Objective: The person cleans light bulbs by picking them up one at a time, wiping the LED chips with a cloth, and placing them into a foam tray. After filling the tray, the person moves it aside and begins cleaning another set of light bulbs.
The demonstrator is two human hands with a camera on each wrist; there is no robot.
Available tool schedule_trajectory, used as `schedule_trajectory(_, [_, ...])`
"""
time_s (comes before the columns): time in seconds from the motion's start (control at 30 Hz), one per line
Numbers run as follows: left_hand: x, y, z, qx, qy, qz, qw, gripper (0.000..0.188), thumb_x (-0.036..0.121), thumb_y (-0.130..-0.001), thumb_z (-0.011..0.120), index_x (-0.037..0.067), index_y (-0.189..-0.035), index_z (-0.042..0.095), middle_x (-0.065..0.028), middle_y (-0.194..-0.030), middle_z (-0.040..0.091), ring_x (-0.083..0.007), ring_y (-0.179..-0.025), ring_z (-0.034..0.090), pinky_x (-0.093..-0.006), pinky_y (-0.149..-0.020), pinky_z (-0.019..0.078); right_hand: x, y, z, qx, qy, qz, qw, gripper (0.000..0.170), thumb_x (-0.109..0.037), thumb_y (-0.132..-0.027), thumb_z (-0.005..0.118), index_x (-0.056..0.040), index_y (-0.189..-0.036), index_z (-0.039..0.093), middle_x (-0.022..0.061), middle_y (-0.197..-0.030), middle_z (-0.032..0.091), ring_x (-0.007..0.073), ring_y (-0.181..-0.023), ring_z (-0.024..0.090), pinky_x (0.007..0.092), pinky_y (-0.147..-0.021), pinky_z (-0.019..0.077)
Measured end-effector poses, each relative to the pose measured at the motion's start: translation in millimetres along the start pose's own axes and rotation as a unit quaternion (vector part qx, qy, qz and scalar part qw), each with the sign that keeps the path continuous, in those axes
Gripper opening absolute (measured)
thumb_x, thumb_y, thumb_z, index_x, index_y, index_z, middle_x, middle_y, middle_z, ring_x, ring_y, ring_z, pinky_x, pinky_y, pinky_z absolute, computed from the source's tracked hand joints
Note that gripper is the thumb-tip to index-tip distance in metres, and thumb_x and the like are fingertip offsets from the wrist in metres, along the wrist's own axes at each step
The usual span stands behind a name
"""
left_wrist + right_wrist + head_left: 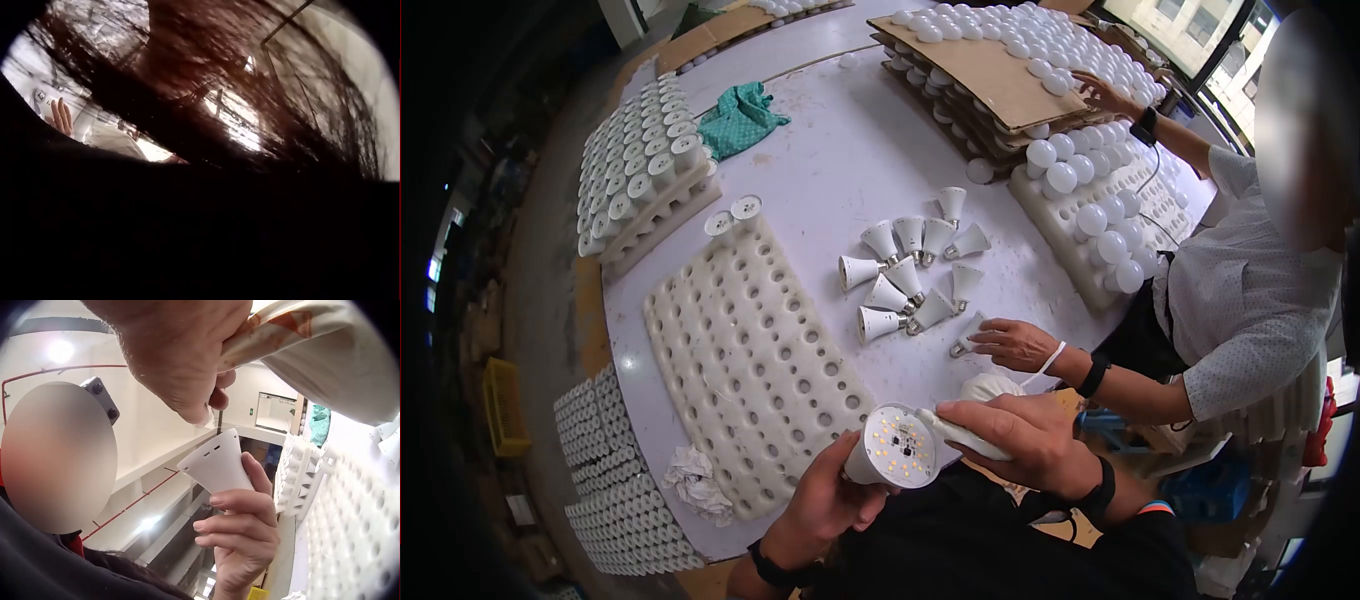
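My left hand [820,505] grips a white LED bulb housing [862,462] from the side, its round board of small yellow LEDs [903,447] facing up. In the right wrist view, fingers curl round the flared white housing [222,465]. My right hand [1035,440] squeezes a soft white bag [331,359] with orange print, its narrow end at the housing's rim. Hair and dark cover hide most of the left wrist view. Several bulb housings [908,235] lie loosely grouped on the table, beyond my hands.
A foam tray with holes [750,350] lies at left, two housings [746,207] at its far edge. Filled trays [640,165], a green cloth [742,118] and crumpled white cloth [697,485] are around it. At right, another person's hand [1015,345] touches a housing, near trays of white domes [1115,245].
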State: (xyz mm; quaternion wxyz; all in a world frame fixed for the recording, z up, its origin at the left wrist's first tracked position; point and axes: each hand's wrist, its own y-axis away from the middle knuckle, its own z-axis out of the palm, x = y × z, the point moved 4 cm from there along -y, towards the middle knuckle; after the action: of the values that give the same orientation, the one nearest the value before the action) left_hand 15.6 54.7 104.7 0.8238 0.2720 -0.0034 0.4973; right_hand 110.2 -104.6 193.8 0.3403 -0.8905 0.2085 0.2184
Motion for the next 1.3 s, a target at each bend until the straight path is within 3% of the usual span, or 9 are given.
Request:
schedule_trajectory(0.1, [-7.0, 2.5, 12.7, 0.008, -0.008, -0.027, 1.000, 0.046, 0.043, -0.089, 0.033, 0.002, -0.102, 0.050, -0.0152, -0.073, 0.058, -0.0163, -0.040, 0.052, -0.0230, -0.029, 0.0381, -7.0, 5.9, -3.6, -0.025, 0.013, 0.011, 1.000, 0.048, -0.008, -0.061, 0.074, -0.0073, -0.106, 0.057, 0.0019, -0.062, 0.056, 0.0145, -0.050, 0.055, 0.0261, -0.045, 0.0420])
schedule_trajectory(0.57, [-16.6, 7.8, 12.5, 0.006, -0.117, -0.024, 0.993, 0.044, 0.041, -0.090, 0.031, 0.002, -0.096, 0.050, -0.0139, -0.067, 0.058, -0.0164, -0.039, 0.052, -0.0233, -0.030, 0.0392, -16.1, 19.5, -3.1, -0.034, 0.041, -0.042, 0.998, 0.047, -0.009, -0.063, 0.070, -0.0064, -0.108, 0.056, 0.0010, -0.061, 0.052, 0.0131, -0.048, 0.052, 0.0261, -0.041, 0.0400])
schedule_trajectory(0.77, [-11.7, 17.0, 13.0, 0.015, -0.119, 0.035, 0.992, 0.042, 0.036, -0.090, 0.037, -0.001, -0.109, 0.046, -0.0150, -0.083, 0.059, -0.0187, -0.057, 0.059, -0.0254, -0.044, 0.0486, -19.5, 16.4, -7.8, -0.043, 0.061, -0.018, 0.997, 0.037, -0.010, -0.065, 0.068, -0.0050, -0.100, 0.058, 0.0014, -0.059, 0.047, 0.0142, -0.047, 0.051, 0.0270, -0.041, 0.0397])
schedule_trajectory(0.83, [-5.7, 19.2, 16.5, -0.021, -0.125, 0.111, 0.986, 0.041, 0.027, -0.088, 0.046, -0.002, -0.117, 0.042, -0.0157, -0.097, 0.057, -0.0220, -0.077, 0.061, -0.0291, -0.058, 0.0531, -19.0, 16.4, -6.9, -0.048, 0.057, -0.012, 0.997, 0.034, -0.010, -0.065, 0.068, -0.0047, -0.097, 0.058, 0.0017, -0.058, 0.045, 0.0146, -0.046, 0.050, 0.0273, -0.040, 0.0395])
schedule_trajectory(0.87, [-6.7, 20.3, 17.5, -0.021, -0.126, 0.109, 0.986, 0.041, 0.027, -0.088, 0.046, -0.002, -0.117, 0.042, -0.0157, -0.097, 0.057, -0.0220, -0.077, 0.061, -0.0291, -0.058, 0.0531, -18.3, 17.2, -5.6, -0.052, 0.056, -0.008, 0.997, 0.031, -0.011, -0.065, 0.068, -0.0048, -0.094, 0.059, 0.0021, -0.058, 0.045, 0.0150, -0.045, 0.050, 0.0276, -0.040, 0.0393])
schedule_trajectory(0.93, [-3.7, 23.0, 19.3, 0.000, -0.185, 0.175, 0.967, 0.042, 0.020, -0.085, 0.053, -0.003, -0.119, 0.042, -0.0156, -0.107, 0.055, -0.0248, -0.092, 0.058, -0.0346, -0.075, 0.0517, -17.3, 17.6, -4.8, -0.057, 0.055, -0.003, 0.997, 0.029, -0.011, -0.065, 0.069, -0.0048, -0.091, 0.059, 0.0025, -0.057, 0.044, 0.0155, -0.045, 0.050, 0.0279, -0.040, 0.0392])
schedule_trajectory(0.97, [-4.3, 23.3, 18.7, 0.001, -0.185, 0.173, 0.967, 0.042, 0.020, -0.085, 0.053, -0.003, -0.119, 0.042, -0.0156, -0.107, 0.055, -0.0248, -0.092, 0.058, -0.0346, -0.075, 0.0517, -17.1, 17.4, -5.1, -0.055, 0.050, -0.004, 0.997, 0.027, -0.012, -0.065, 0.069, -0.0050, -0.089, 0.059, 0.0026, -0.057, 0.044, 0.0161, -0.044, 0.050, 0.0280, -0.039, 0.0392])
schedule_trajectory(1.03, [-2.6, 25.2, 16.9, 0.001, -0.183, 0.202, 0.962, 0.034, 0.012, -0.082, 0.055, -0.002, -0.112, 0.050, -0.0167, -0.114, 0.050, -0.0262, -0.103, 0.052, -0.0384, -0.086, 0.0456, -16.6, 18.5, -4.9, -0.053, 0.043, -0.002, 0.998, 0.026, -0.013, -0.065, 0.069, -0.0051, -0.087, 0.059, 0.0027, -0.058, 0.045, 0.0167, -0.044, 0.050, 0.0281, -0.039, 0.0392])
schedule_trajectory(1.3, [8.3, 29.1, 18.5, -0.004, -0.194, 0.234, 0.953, 0.022, -0.005, -0.071, 0.050, -0.002, -0.089, 0.061, -0.0180, -0.120, 0.043, -0.0323, -0.111, 0.045, -0.0412, -0.091, 0.0397, -16.2, 19.4, -2.8, -0.072, 0.000, 0.036, 0.997, 0.025, -0.014, -0.065, 0.067, -0.0076, -0.080, 0.049, 0.0027, -0.062, 0.044, 0.0183, -0.050, 0.051, 0.0305, -0.039, 0.0403])
